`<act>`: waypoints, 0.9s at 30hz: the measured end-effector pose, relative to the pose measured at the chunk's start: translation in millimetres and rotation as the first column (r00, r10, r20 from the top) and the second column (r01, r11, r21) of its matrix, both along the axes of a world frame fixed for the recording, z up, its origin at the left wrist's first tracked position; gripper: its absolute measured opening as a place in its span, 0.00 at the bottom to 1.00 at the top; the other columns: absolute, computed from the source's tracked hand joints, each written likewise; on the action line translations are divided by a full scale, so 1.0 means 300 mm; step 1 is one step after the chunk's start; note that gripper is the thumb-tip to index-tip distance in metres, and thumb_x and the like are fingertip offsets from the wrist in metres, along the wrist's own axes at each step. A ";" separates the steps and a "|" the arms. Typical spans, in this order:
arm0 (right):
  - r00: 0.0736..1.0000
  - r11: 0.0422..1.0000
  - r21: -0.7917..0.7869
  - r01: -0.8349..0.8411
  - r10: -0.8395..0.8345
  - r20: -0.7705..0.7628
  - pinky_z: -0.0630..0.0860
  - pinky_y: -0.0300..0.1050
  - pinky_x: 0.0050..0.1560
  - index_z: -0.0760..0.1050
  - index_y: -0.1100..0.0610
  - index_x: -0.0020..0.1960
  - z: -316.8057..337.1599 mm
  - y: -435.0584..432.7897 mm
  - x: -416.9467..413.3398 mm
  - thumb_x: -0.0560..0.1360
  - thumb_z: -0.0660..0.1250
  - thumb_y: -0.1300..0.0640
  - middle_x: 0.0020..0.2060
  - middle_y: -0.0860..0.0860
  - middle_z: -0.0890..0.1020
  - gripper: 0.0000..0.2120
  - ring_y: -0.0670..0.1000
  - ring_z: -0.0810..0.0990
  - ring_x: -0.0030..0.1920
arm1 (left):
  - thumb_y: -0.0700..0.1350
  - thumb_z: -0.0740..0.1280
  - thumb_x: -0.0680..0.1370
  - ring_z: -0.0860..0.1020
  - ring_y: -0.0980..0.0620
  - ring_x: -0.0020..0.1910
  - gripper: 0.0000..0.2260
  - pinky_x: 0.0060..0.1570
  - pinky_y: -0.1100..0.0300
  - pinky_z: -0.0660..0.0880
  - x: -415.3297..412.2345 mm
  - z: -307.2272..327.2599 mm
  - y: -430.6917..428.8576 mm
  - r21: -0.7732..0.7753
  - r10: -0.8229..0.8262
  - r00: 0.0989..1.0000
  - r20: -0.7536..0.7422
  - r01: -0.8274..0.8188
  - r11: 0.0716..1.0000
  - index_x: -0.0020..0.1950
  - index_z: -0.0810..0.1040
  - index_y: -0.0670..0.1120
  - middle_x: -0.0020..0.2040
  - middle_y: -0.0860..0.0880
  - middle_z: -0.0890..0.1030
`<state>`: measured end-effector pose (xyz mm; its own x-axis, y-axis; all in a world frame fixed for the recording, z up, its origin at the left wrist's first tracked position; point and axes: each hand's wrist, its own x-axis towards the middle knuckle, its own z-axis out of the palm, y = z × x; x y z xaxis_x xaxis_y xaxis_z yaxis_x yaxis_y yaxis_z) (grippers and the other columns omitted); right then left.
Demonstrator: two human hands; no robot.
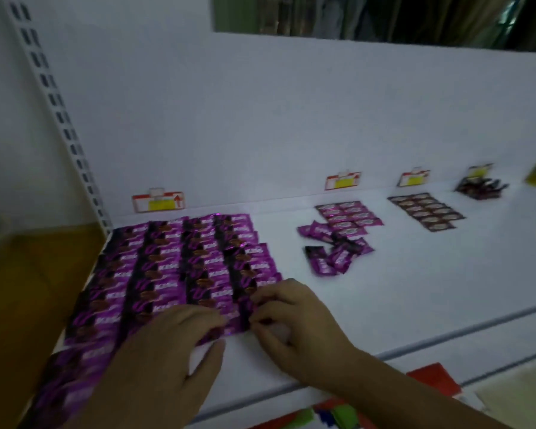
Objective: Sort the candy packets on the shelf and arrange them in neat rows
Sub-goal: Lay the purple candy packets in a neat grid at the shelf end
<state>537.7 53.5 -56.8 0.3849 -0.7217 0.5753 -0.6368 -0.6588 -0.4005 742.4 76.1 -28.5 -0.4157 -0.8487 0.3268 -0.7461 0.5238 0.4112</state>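
Several rows of purple candy packets cover the left part of the white shelf. My left hand lies flat with straight fingers on the packets at the near end of the rows. My right hand pinches the near-right packet of the block between thumb and fingers. A loose heap of purple packets lies mid-shelf, in front of a small tidy purple group. Further right sit a neat block of dark brown packets and a dark pile.
The white back wall carries red-and-yellow price tags. A slotted upright and a yellow side panel close off the left. The shelf's front edge runs near my wrists; coloured goods show below it.
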 end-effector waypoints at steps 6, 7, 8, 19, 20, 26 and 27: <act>0.895 0.883 0.148 0.446 -0.443 -0.054 0.64 0.31 0.48 0.82 0.55 0.46 0.015 -0.130 -0.403 0.72 0.69 0.59 0.48 0.50 0.81 0.04 0.49 0.76 0.50 | 0.55 0.62 0.77 0.70 0.65 0.55 0.14 0.52 0.75 0.63 -0.322 0.062 -0.108 0.114 -0.165 0.986 0.024 0.161 0.980 0.63 0.71 0.60 0.56 0.65 0.72; 0.868 0.847 0.189 0.497 -0.489 -0.088 0.63 0.31 0.49 0.81 0.54 0.49 0.015 -0.152 -0.448 0.74 0.68 0.57 0.50 0.49 0.81 0.06 0.49 0.75 0.52 | 0.55 0.62 0.77 0.71 0.66 0.54 0.15 0.51 0.75 0.64 -0.359 0.060 -0.139 0.126 -0.154 0.987 0.032 0.149 0.981 0.63 0.72 0.59 0.56 0.64 0.72; 0.850 0.828 0.192 0.527 -0.514 -0.117 0.63 0.32 0.50 0.80 0.54 0.52 0.012 -0.169 -0.480 0.74 0.67 0.56 0.52 0.49 0.80 0.08 0.49 0.74 0.53 | 0.55 0.63 0.76 0.71 0.65 0.53 0.15 0.51 0.75 0.65 -0.394 0.069 -0.164 0.174 -0.154 0.987 0.042 0.145 0.974 0.62 0.72 0.58 0.55 0.63 0.73; 0.921 0.933 0.098 0.346 -0.318 -0.227 0.68 0.46 0.52 0.79 0.49 0.55 -0.025 -0.214 -0.509 0.70 0.66 0.50 0.53 0.45 0.79 0.14 0.50 0.73 0.54 | 0.60 0.74 0.65 0.75 0.58 0.38 0.17 0.34 0.62 0.70 -0.621 -0.006 -0.454 0.291 -0.090 0.973 0.211 0.025 0.956 0.44 0.78 0.51 0.40 0.53 0.77; 0.924 0.935 0.098 0.340 -0.313 -0.221 0.68 0.45 0.51 0.79 0.49 0.55 -0.029 -0.217 -0.510 0.70 0.66 0.48 0.52 0.46 0.78 0.14 0.50 0.73 0.53 | 0.61 0.74 0.64 0.74 0.58 0.38 0.18 0.35 0.62 0.71 -0.623 -0.013 -0.460 0.274 -0.080 0.969 0.234 0.014 0.962 0.45 0.79 0.51 0.40 0.54 0.77; 0.945 0.947 0.126 0.295 -0.270 -0.186 0.69 0.41 0.50 0.79 0.48 0.51 -0.040 -0.217 -0.518 0.64 0.68 0.34 0.47 0.44 0.76 0.23 0.45 0.71 0.48 | 0.55 0.70 0.68 0.76 0.55 0.40 0.14 0.36 0.64 0.72 -0.611 0.004 -0.468 0.189 -0.080 0.937 0.339 0.015 0.982 0.52 0.80 0.53 0.45 0.54 0.80; 0.945 0.947 0.127 0.296 -0.271 -0.186 0.69 0.40 0.49 0.78 0.48 0.50 -0.042 -0.216 -0.518 0.64 0.68 0.33 0.46 0.44 0.75 0.24 0.44 0.70 0.46 | 0.53 0.70 0.69 0.76 0.55 0.41 0.14 0.37 0.64 0.73 -0.609 0.011 -0.462 0.207 -0.077 0.942 0.328 0.008 0.978 0.53 0.79 0.52 0.47 0.53 0.80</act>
<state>382.2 -11.2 -69.4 0.2310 -0.8881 0.3974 -0.8533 -0.3812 -0.3558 559.7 -62.4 -25.2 -0.5083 -0.8611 -0.0105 -0.8366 0.4909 0.2431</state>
